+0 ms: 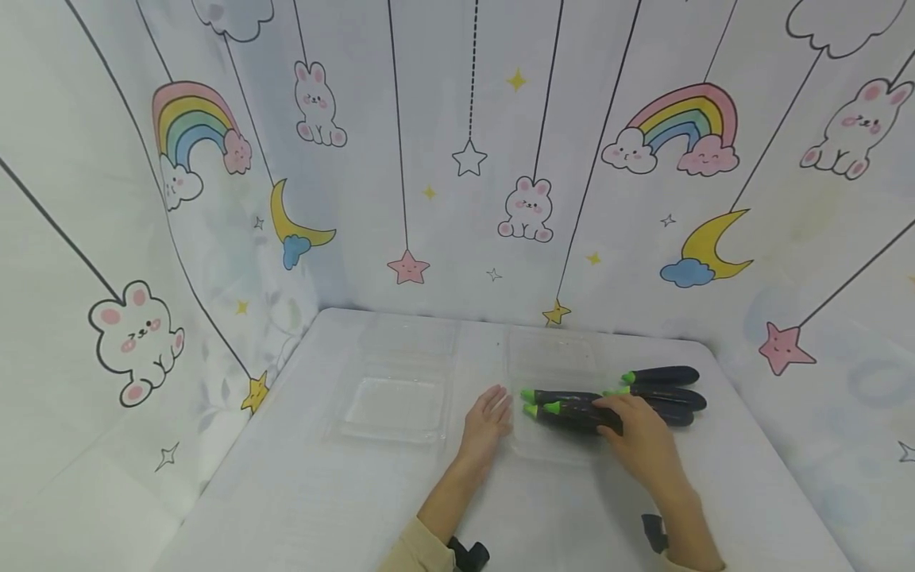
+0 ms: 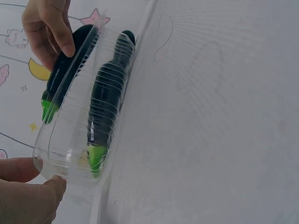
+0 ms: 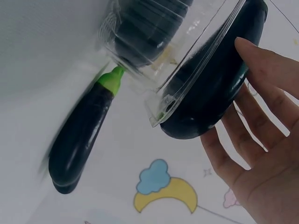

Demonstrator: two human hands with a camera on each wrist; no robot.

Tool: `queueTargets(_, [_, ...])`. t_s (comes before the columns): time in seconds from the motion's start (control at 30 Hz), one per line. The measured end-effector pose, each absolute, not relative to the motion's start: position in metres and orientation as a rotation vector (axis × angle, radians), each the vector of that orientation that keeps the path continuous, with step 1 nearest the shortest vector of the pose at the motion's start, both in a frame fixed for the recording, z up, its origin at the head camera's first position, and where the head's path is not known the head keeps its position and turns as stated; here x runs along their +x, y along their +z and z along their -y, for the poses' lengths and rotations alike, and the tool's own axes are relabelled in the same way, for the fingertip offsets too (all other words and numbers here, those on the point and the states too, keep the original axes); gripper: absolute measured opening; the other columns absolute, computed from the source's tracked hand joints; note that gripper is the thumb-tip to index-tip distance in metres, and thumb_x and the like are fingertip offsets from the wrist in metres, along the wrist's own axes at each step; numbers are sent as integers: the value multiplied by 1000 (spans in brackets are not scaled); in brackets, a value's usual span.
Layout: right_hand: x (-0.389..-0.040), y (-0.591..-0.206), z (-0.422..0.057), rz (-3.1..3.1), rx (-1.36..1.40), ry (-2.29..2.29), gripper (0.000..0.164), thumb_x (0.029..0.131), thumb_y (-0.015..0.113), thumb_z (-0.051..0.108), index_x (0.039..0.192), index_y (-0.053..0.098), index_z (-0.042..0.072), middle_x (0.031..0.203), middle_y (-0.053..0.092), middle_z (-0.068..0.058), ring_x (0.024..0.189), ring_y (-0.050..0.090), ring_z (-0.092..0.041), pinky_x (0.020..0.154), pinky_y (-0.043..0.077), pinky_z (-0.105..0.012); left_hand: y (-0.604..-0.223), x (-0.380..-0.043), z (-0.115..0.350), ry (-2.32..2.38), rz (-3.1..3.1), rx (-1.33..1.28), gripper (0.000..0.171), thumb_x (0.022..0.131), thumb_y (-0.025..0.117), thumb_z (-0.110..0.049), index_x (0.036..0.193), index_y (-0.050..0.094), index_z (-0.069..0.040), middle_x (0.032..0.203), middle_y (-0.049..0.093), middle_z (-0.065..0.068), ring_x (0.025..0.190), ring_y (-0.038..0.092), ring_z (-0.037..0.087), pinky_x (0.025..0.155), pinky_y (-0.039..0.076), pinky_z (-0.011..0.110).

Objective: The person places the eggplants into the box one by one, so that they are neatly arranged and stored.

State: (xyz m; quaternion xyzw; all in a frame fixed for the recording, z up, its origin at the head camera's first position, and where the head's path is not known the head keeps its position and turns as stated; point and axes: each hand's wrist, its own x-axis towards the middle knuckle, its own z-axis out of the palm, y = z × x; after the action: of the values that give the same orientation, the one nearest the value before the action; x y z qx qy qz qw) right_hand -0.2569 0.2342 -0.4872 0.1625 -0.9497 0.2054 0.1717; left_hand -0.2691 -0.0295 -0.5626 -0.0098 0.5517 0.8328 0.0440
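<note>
My right hand grips a dark eggplant with a green stem end, thumb on one side and fingers on the other. That eggplant lies across the top of the right clear plastic container, at its rim. Below it, inside the container, are other eggplants. My left hand is at the container's left side; in the left wrist view its thumb and a finger pinch the rim. To the right of the container lie several more eggplants, partly hidden behind my right hand.
A second clear container stands on the left of the white table. Further clear plastic containers are at the back. A cloth wall with rabbits, stars and rainbows rises behind the table.
</note>
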Motion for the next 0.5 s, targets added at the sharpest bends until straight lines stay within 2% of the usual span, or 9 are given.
queueTargets(0.2, [-257,-490,-230,2698,480,579,43,79,87,4,119,75,11,126,69,-19,121,61,-44,100,50,-63,-563,-269,29,2554,-1676,-39,74,92,49,19,161,30,0,166,33,23,152,34,38,123,33,45])
queueTargets(0.5, [-258,-497,-223,2708,537,571,42,78,88,5,118,75,11,123,71,-16,118,65,-41,99,52,-61,-562,-269,29,2539,-1699,-45,73,92,50,17,161,31,-1,165,34,22,152,35,38,123,34,43])
